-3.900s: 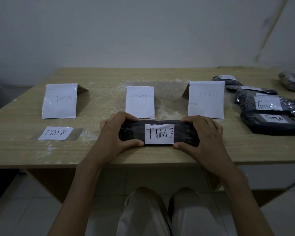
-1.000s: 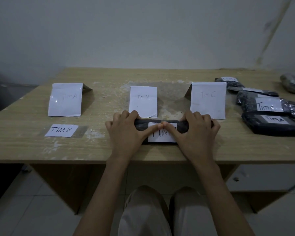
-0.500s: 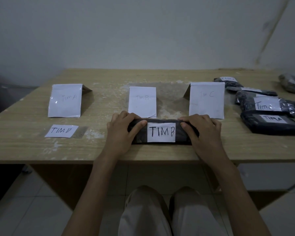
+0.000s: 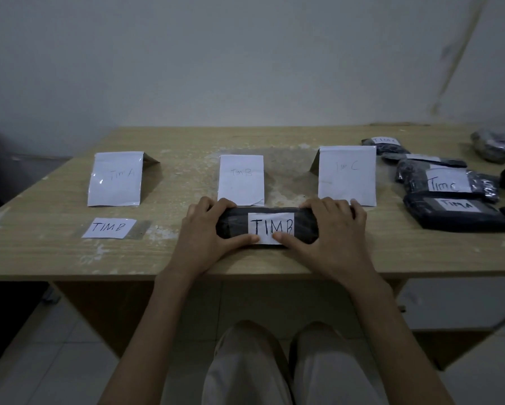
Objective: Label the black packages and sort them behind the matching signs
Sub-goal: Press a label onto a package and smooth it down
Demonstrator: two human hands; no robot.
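Observation:
A black package [image 4: 236, 222] with a white "TIM B" label [image 4: 271, 228] lies near the table's front edge, just in front of the folded "TIM B" sign [image 4: 241, 179]. My left hand [image 4: 207, 232] grips its left end, fingers curled over the far side, thumb on the label's lower edge. My right hand [image 4: 331, 232] grips its right end the same way. The "TIM A" sign [image 4: 115, 178] stands at the left and the "TIM C" sign [image 4: 347, 173] at the right.
A loose "TIM B" label [image 4: 108, 228] lies flat at the front left of the wooden table [image 4: 55, 252]. Several labelled black packages [image 4: 449, 211] are piled at the right. A grey wrapped bundle [image 4: 493, 144] sits at the far right. A wall rises behind the table.
A second ago my thumbs met over the label's middle. They moved out to the package ends, and now both thumbs press along the label's lower edge. The package stays in place.

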